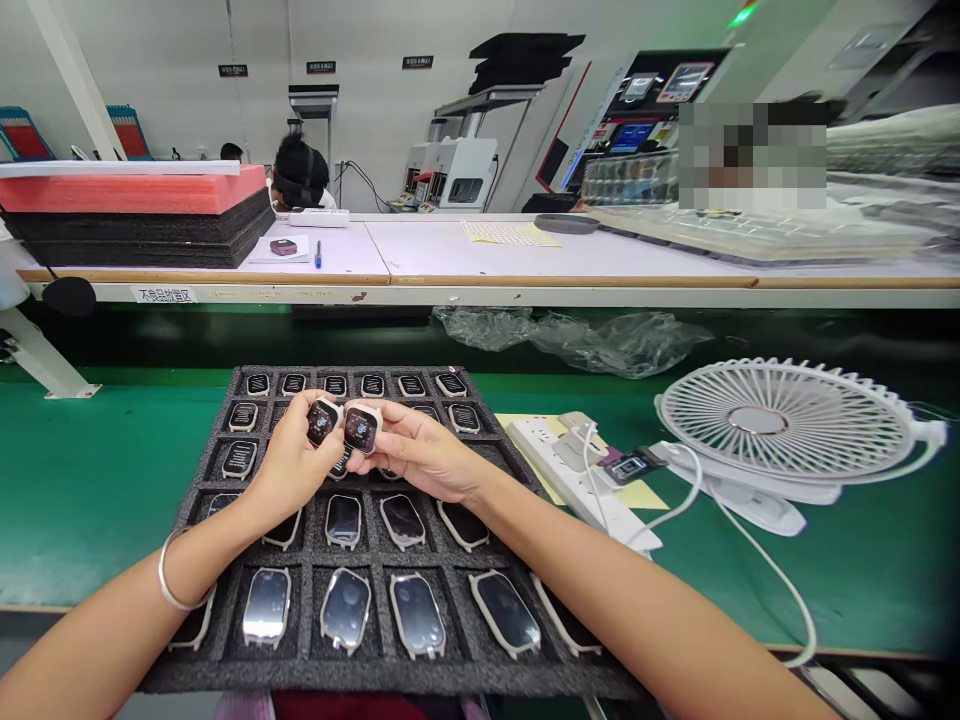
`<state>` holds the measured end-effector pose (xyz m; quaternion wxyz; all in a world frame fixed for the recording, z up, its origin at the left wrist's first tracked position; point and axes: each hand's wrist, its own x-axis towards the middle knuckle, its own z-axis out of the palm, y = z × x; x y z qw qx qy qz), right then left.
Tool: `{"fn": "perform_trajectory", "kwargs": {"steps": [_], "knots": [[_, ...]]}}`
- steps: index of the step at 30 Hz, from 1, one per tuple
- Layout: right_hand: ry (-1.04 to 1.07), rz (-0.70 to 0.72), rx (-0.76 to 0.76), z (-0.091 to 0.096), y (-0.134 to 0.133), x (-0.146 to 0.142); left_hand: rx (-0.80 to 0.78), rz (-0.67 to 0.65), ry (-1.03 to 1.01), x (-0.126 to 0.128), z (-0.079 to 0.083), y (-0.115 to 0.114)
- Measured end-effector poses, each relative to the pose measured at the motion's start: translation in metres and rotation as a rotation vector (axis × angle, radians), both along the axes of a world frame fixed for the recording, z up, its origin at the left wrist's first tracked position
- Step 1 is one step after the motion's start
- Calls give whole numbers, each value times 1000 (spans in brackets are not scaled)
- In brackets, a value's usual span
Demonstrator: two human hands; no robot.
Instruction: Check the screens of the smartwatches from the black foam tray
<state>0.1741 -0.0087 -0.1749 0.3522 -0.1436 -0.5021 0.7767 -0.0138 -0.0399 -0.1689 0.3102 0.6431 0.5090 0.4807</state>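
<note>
Smartwatches (362, 429) are being held side by side, one in each hand, above the far half of a black foam tray (420, 678); the left hand (300, 445) is gripping the left watch (322, 421) with its fingers closed about the edges, while the right hand (409, 440) is pinching the right watch between thumb and fingers; both screens are facing the wearer and showing dim graphics. Each watch is lying at its own hand's fingertips, so neither hand is reaching farther than the other; the long axes are running roughly away from the wearer, with the inner edges nearly meeting, though whether the casings are touching is hard to tell. Nearer the wearer than the hands, dark-screened watches (418, 612) are lying in the tray's pockets; beyond the hands, other watches (373, 385) are showing white text; to the hands' right, a power strip (574, 495) and a white fan (757, 420) are resting on the green tabletop (90, 480).
</note>
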Motion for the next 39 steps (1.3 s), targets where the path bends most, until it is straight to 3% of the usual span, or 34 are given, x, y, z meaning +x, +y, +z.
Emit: {"fn": "perform_trajectory", "kwargs": {"steps": [33,39], "knots": [[9,19,8,2,1,1,-32,-51,-46,-1,-1,2],[-7,-23,-54,-1,4,-1,-192,-19,-303,2,5,6]]}}
